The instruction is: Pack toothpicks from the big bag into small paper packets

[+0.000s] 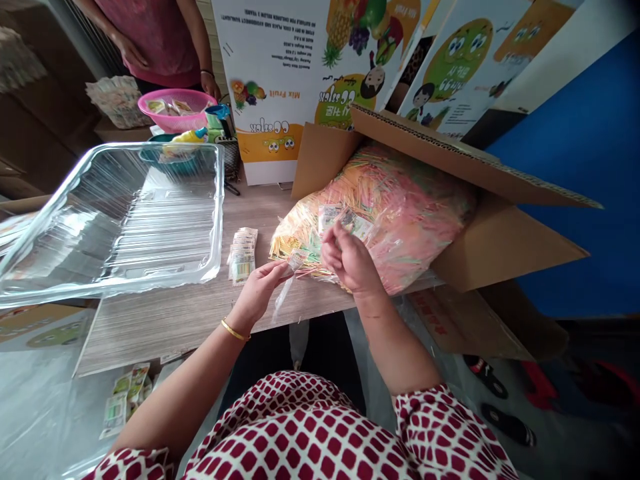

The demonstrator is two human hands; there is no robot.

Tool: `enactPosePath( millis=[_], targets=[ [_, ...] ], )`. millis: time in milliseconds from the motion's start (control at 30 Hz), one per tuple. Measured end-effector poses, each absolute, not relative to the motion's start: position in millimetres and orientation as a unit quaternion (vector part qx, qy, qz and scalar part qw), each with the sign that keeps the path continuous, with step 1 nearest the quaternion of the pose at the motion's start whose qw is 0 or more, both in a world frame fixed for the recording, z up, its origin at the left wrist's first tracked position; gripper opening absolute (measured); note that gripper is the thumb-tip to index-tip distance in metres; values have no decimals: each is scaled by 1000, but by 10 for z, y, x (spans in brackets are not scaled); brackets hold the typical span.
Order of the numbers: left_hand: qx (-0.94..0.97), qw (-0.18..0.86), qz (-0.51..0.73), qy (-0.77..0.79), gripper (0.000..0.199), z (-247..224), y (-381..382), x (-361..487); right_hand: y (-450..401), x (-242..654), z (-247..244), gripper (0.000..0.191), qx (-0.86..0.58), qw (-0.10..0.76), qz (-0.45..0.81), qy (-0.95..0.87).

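Note:
My left hand (pixel 263 287) pinches a small clear printed packet (pixel 297 259) at the front edge of a big plastic bag of thin coloured sticks (pixel 400 207). Closed, with its fingers curled, my right hand (pixel 350 257) is over the bag, close to some flat printed packets (pixel 356 224) lying on it; whether it grips one of them is hard to tell. The bag spills from an open cardboard box onto the table (pixel 200 320). Left of my left hand lies an overlapping stack of packets (pixel 243 257).
A large clear plastic tray (pixel 217 220) stands at the left. Behind it are a pink basket (pixel 177 123) and a person in a pink top (pixel 157 40). Cardboard flaps (pixel 470 157) jut out at the right, and printed cartons (pixel 275 87) rise behind the table.

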State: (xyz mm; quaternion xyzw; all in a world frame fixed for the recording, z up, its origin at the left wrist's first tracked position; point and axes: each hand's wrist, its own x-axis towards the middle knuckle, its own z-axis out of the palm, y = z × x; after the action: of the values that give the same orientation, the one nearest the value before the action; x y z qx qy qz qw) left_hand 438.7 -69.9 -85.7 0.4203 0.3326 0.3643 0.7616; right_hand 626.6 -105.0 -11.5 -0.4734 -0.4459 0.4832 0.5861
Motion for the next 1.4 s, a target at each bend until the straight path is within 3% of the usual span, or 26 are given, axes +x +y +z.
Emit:
enactPosePath(
  millis=[100,300,633,800,900,1100,1300,1400],
  targets=[
    [425,759,356,341,35,-875,-707,4406,-921,6190,-53,60,-457,673,434,-387],
    [457,755,344,322,34,-830,-724,4431,-817,5915,-206,62,-500,665,346,-433],
    [410,788,340,308,32,-812,-713,4412,-915,6029,-415,53,-552,505,395,-533],
    [375,810,336,301,32,-821,-694,4429,-921,6143,-375,66,-528,479,455,-534],
    [322,834,322,311,30,-814,-667,4433,-918,6180,-340,56,-523,436,430,-593],
    [281,881,265,274,33,-775,-676,4405,-920,6217,-375,53,-528,423,484,-555],
    [348,853,280,271,32,-805,-741,4359,-925,6259,-401,51,-520,450,529,-497],
    [371,848,275,259,34,-844,-752,4336,-923,6298,-416,39,-517,404,546,-521]
  ],
)
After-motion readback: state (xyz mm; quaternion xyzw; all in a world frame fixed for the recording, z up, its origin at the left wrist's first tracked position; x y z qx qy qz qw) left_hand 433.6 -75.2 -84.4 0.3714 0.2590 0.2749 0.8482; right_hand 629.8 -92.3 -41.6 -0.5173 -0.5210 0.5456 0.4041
